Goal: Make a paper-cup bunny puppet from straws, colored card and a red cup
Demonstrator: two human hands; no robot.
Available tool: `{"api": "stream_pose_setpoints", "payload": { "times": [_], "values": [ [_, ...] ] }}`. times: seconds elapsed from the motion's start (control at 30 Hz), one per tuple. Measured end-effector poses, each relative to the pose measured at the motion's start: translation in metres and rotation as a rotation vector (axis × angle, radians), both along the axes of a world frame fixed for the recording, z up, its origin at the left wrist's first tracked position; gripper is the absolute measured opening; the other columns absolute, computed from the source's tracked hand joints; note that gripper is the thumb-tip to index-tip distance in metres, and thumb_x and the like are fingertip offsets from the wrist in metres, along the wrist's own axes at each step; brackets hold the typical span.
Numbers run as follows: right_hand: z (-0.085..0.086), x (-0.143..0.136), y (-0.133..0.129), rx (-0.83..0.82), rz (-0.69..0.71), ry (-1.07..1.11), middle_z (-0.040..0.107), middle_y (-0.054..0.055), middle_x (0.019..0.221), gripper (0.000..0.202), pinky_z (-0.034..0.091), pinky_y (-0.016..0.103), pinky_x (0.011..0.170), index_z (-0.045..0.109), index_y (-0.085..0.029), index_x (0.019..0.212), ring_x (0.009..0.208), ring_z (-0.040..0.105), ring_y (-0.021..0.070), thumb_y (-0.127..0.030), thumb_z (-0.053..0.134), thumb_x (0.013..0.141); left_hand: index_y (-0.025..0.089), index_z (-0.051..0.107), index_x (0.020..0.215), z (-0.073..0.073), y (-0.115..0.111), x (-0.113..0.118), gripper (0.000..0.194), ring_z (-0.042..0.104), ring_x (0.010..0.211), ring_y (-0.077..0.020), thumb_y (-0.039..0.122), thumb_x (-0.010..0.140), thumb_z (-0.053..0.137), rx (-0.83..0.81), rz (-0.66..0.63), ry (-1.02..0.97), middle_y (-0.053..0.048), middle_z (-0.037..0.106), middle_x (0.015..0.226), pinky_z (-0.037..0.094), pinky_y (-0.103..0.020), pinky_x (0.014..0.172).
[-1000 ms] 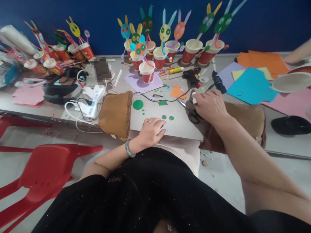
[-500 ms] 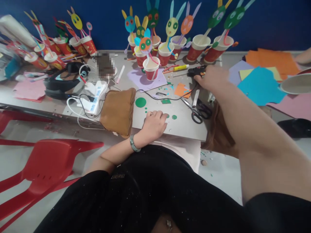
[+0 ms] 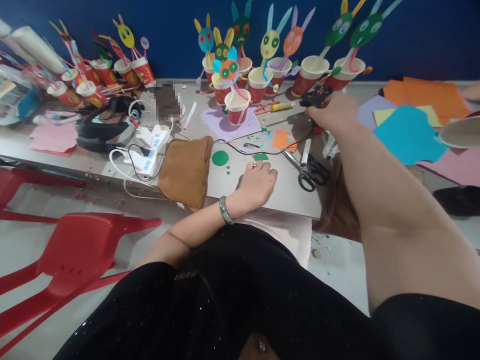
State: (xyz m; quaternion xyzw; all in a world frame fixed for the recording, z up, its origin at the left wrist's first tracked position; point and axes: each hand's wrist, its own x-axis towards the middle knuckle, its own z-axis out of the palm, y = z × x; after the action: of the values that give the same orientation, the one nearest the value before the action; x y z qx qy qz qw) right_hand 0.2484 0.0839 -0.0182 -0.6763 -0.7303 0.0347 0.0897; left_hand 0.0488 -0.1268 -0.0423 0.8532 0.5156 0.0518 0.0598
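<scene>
My right hand (image 3: 336,111) is stretched to the back of the table, its fingers closed round a black glue gun (image 3: 314,98) with a cord (image 3: 268,152). Near the table's front edge, my left hand (image 3: 258,184) lies palm down with fingers curled; anything under them is hidden. Left of it are a big green paper circle (image 3: 220,158) and tiny green dots. Black-handled scissors (image 3: 306,179) and a white marker (image 3: 306,151) lie to its right. Behind stands a paper cup (image 3: 237,111) carrying an orange paper-faced figure, on purple paper (image 3: 213,125).
More red cups with paper-faced figures (image 3: 310,75) line the blue wall. A brown pouch (image 3: 186,170) and a white power strip (image 3: 154,152) are on the left. Coloured paper (image 3: 407,135) spreads at the right. A red chair (image 3: 77,247) stands at lower left.
My left hand has slid right over the small green circles, which it now covers. My right hand and the glue gun have shifted slightly, lifting a little. The view has turned slightly left.
</scene>
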Motion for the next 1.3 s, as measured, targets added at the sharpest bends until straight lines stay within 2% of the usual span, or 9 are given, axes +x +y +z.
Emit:
{"api": "stream_pose_setpoints", "payload": {
  "times": [0.1,0.3,0.47,0.6,0.73,0.87,1.07,1.17,1.3],
  "values": [
    [0.008,0.001,-0.016,0.045,-0.181,0.264,0.07,0.03,0.125,0.052,0.041,0.04,0.087,0.064,0.003,0.122,0.113,0.065,0.0269,-0.045,0.064,0.102,0.011,0.071,0.114,-0.006,0.002,0.007,0.024,0.059,0.121,-0.0342,0.027,0.103,0.057,0.0,0.019,-0.015,-0.019,0.067,0.124,0.042,-0.048,0.099],
    [0.002,0.009,-0.044,0.217,-0.096,0.923,0.075,0.012,0.114,0.011,0.051,0.037,0.074,0.054,-0.025,0.107,0.078,0.06,0.0157,-0.031,0.062,0.104,0.009,0.068,0.121,-0.006,0.006,0.008,0.028,0.057,0.125,-0.0352,0.029,0.105,0.057,-0.071,0.048,-0.03,-0.021,0.066,0.129,0.042,-0.048,0.102],
    [-0.006,0.016,-0.06,0.158,0.061,1.14,0.077,0.01,0.105,0.031,0.053,0.04,0.069,0.046,-0.032,0.098,0.081,0.067,0.0208,-0.062,0.047,0.106,0.008,0.069,0.117,-0.002,0.01,0.009,0.028,0.058,0.125,-0.0337,0.016,0.106,0.045,-0.132,0.071,-0.014,-0.021,0.066,0.13,0.043,-0.048,0.103],
    [-0.009,0.013,-0.052,0.032,-0.016,1.219,0.077,0.016,0.118,0.027,0.055,0.042,0.071,0.051,-0.028,0.103,0.087,0.069,0.0224,-0.054,0.044,0.106,0.009,0.069,0.116,0.0,0.014,0.012,0.029,0.057,0.127,-0.0327,0.015,0.106,0.042,-0.169,0.088,-0.013,-0.021,0.066,0.13,0.043,-0.047,0.104],
    [-0.012,0.003,-0.042,-0.036,-0.06,1.081,0.076,0.018,0.12,0.032,0.051,0.038,0.07,0.057,-0.018,0.119,0.084,0.065,0.0182,-0.039,0.033,0.112,0.01,0.069,0.115,0.0,0.01,0.01,0.026,0.057,0.128,-0.0332,0.021,0.107,0.046,-0.19,0.097,-0.029,-0.019,0.067,0.129,0.043,-0.047,0.105],
    [-0.008,-0.009,-0.051,0.043,-0.037,0.794,0.075,0.018,0.123,0.026,0.049,0.034,0.068,0.057,-0.013,0.13,0.074,0.058,0.0142,-0.025,0.045,0.109,0.012,0.065,0.125,-0.001,0.0,0.0,0.028,0.057,0.127,-0.034,0.028,0.106,0.052,-0.132,0.105,-0.072,-0.018,0.067,0.132,0.044,-0.049,0.103],
    [-0.001,-0.018,-0.062,0.158,0.18,0.313,0.065,0.025,0.144,0.042,0.041,0.037,0.107,0.055,-0.008,0.142,0.127,0.059,0.0263,-0.022,0.062,0.104,0.014,0.066,0.128,-0.006,-0.001,-0.007,0.032,0.052,0.138,-0.036,0.035,0.107,0.053,-0.016,0.162,-0.078,-0.018,0.061,0.15,0.042,-0.051,0.106],
    [-0.007,-0.021,-0.053,0.016,0.18,0.093,0.058,0.032,0.148,0.057,0.039,0.04,0.106,0.051,0.001,0.148,0.135,0.057,0.033,-0.033,0.066,0.105,0.014,0.068,0.125,-0.011,0.002,-0.006,0.037,0.05,0.139,-0.0378,0.043,0.106,0.056,-0.012,0.166,-0.064,-0.018,0.064,0.147,0.041,-0.052,0.107],
    [-0.02,-0.018,-0.043,-0.111,0.092,0.049,0.056,0.036,0.145,0.068,0.038,0.041,0.098,0.049,0.007,0.151,0.133,0.057,0.0356,-0.037,0.069,0.103,0.012,0.066,0.127,-0.011,0.0,-0.009,0.043,0.054,0.131,-0.0371,0.048,0.107,0.052,-0.022,0.166,-0.065,-0.019,0.069,0.135,0.041,-0.052,0.105]
  ]
}}
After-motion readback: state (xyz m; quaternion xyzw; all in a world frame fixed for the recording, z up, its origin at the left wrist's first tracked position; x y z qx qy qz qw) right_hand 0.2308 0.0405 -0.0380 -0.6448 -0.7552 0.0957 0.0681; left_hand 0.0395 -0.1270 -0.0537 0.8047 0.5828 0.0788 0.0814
